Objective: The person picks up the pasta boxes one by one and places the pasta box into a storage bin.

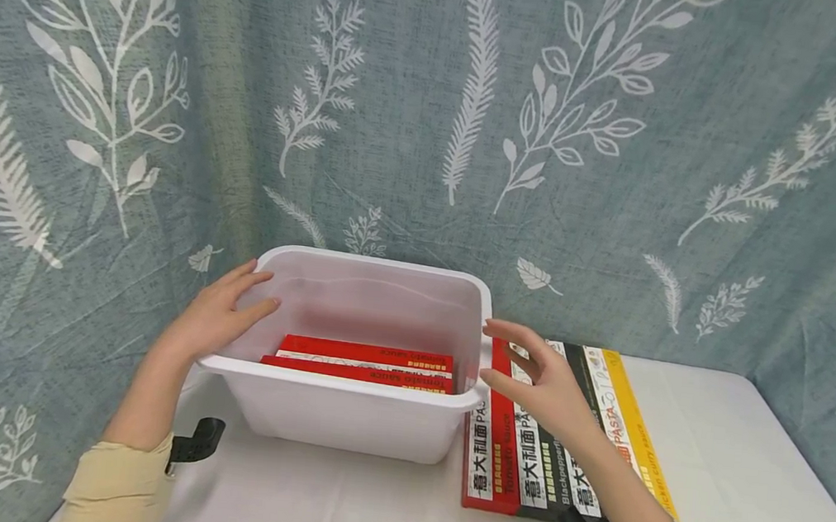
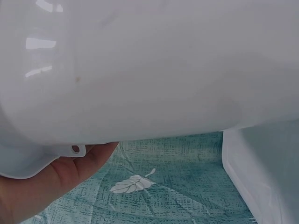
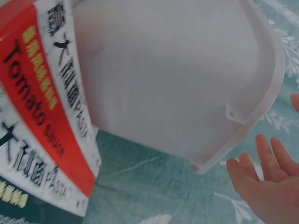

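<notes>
A white plastic bin (image 1: 345,412) stands on the table with red tomato sauce pasta boxes (image 1: 372,353) inside it. My left hand (image 1: 215,314) is at the bin's left rim, its fingers extended and the thumb overlapping the opening. In the left wrist view, this hand (image 2: 60,179) lies close by a small holed tab (image 2: 80,150) on the bin's outer side. At the bin's right side is my right hand (image 1: 542,380), fingers spread and holding nothing. The right wrist view shows a gap between that hand (image 3: 271,186) and the bin's rim (image 3: 275,70).
To the right of the bin, several pasta boxes lie side by side: a red tomato sauce one (image 1: 508,460), a black pepper one (image 1: 564,473) and a yellow chicken curry one (image 1: 636,413). A teal leaf-patterned curtain (image 1: 415,128) hangs behind the white-covered table (image 1: 322,501).
</notes>
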A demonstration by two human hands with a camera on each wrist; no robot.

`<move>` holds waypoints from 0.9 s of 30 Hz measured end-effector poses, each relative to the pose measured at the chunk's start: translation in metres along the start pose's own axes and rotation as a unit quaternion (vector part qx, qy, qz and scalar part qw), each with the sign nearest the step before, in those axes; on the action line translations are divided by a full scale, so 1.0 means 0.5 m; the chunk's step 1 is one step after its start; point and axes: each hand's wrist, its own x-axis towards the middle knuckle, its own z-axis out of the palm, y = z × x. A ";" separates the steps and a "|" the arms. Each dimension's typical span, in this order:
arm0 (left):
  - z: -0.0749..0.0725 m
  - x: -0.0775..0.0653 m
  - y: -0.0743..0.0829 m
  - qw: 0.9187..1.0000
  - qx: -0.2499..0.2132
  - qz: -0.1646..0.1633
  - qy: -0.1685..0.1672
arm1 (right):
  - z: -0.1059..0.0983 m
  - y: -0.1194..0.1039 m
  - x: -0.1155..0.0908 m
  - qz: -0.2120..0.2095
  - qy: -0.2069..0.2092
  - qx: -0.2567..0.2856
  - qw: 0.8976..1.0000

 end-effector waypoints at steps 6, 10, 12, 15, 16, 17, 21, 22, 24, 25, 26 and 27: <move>0.000 0.000 0.000 1.000 0.004 0.001 -0.006 | -0.026 0.023 -0.031 0.024 0.029 -0.025 0.999; 0.002 0.001 -0.001 1.000 0.008 0.003 -0.006 | -0.045 0.044 -0.057 0.053 0.049 -0.023 0.997; 0.002 0.003 -0.001 1.000 0.009 0.005 -0.006 | -0.056 0.056 -0.072 0.068 0.055 -0.014 0.996; 0.001 0.002 -0.002 1.000 0.011 0.007 -0.005 | -0.070 0.072 -0.091 0.080 0.060 -0.012 0.995; 0.001 0.002 -0.002 1.000 0.011 0.007 -0.005 | -0.074 0.077 -0.097 0.082 0.061 -0.015 0.995; 0.000 0.002 -0.003 1.000 0.012 0.008 -0.004 | -0.079 0.083 -0.103 0.084 0.062 -0.017 0.994; 0.000 0.003 -0.003 1.000 0.012 0.011 -0.003 | -0.096 0.096 -0.126 0.110 0.069 -0.031 0.991; 0.000 0.003 -0.003 1.000 0.012 0.012 -0.004 | -0.100 0.099 -0.132 0.116 0.071 -0.037 0.990; 0.000 0.004 -0.004 1.000 0.010 0.011 -0.007 | -0.109 0.104 -0.144 0.127 0.074 -0.052 0.988; 0.001 0.005 -0.005 1.000 0.010 0.011 -0.008 | -0.113 0.107 -0.149 0.130 0.075 -0.065 0.987; 0.001 0.005 -0.005 1.000 0.010 0.010 -0.009 | -0.118 0.111 -0.155 0.132 0.075 -0.081 0.985; 0.001 0.006 -0.005 1.000 0.010 0.010 -0.010 | -0.123 0.115 -0.162 0.135 0.075 -0.097 0.983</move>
